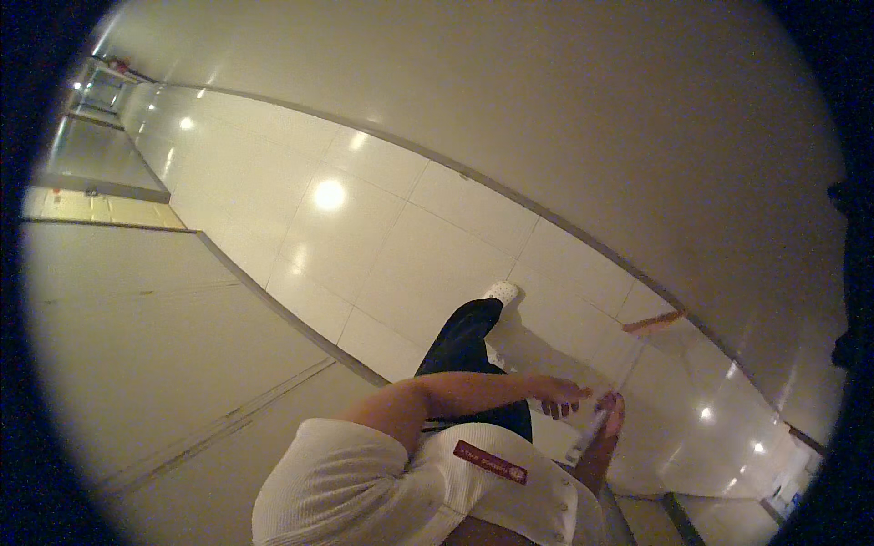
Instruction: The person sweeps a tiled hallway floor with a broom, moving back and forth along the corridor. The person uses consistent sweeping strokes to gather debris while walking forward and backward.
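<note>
A long-handled floor tool, perhaps a mop, has a flat orange head (654,322) on the floor close to the wall. Its thin pale handle (631,365) slants down from the head towards me. My right hand (611,411) is around the handle, though blur hides the exact grip. Just to the left of it, my left hand (560,397) is held out with its fingers apart and nothing seen in it. One white clog (503,293) shows beyond my dark trousers (461,334).
A corridor of pale glossy tiles (369,225) runs between a long smooth wall (512,109) on the upper right and another wall (164,327) on the lower left, both with dark skirting. A yellowish doorway (109,208) opens at the left. Ceiling lights reflect on the floor.
</note>
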Motion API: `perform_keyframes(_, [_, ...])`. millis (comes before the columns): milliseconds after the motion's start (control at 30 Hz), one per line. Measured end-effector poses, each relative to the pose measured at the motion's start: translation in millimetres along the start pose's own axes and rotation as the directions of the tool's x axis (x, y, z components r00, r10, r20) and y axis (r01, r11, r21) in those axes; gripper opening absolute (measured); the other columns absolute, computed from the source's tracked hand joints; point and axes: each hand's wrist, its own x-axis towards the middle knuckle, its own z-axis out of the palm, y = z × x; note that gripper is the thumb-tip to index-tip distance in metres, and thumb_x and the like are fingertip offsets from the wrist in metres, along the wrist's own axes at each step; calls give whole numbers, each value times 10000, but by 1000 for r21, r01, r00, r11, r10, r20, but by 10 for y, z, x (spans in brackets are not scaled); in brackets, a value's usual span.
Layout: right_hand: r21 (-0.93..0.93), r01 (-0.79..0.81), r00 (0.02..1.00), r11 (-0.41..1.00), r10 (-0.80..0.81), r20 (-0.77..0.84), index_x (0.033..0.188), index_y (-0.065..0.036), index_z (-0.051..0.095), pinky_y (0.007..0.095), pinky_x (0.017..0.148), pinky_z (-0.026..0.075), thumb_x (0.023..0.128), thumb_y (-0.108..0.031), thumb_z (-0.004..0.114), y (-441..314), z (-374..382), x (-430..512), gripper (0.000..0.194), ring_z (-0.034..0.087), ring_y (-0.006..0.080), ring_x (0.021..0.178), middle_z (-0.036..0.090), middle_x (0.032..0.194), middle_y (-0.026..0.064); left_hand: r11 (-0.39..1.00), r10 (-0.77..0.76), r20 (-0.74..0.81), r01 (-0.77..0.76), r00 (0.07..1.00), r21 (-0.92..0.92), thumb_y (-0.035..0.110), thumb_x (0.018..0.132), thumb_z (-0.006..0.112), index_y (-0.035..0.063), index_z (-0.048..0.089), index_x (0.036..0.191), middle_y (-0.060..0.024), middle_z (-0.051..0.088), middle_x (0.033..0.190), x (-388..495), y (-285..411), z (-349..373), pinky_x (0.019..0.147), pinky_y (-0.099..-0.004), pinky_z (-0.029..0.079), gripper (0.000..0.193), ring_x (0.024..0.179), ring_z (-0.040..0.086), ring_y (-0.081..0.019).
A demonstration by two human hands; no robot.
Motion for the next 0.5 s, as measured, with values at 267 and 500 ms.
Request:
perform_keyframes(267, [208, -306, 914, 929, 348, -210, 822, -67, 517, 300, 550, 390, 807, -390, 451, 262, -995, -550, 330, 475, 153, 649, 507, 707, 42, 635, 674, -623, 121, 397, 763, 162, 649, 577, 52, 551, 891, -138, 559, 883, -1731, -1764, -1327, 701, -406, 448, 267, 850, 532, -282])
perform_keyframes(500, [51, -500, 842, 864, 499, -206, 759, -79, 504, 287, 506, 355, 807, -353, 451, 300, -964, -599, 284, 437, 132, 585, 475, 653, 25, 949, 15, -960, -306, 281, -75, 267, 817, 395, 77, 461, 1014, -159, 549, 970, -2938, -3721, -1041, 589, -435, 448, 281, 784, 564, -309])
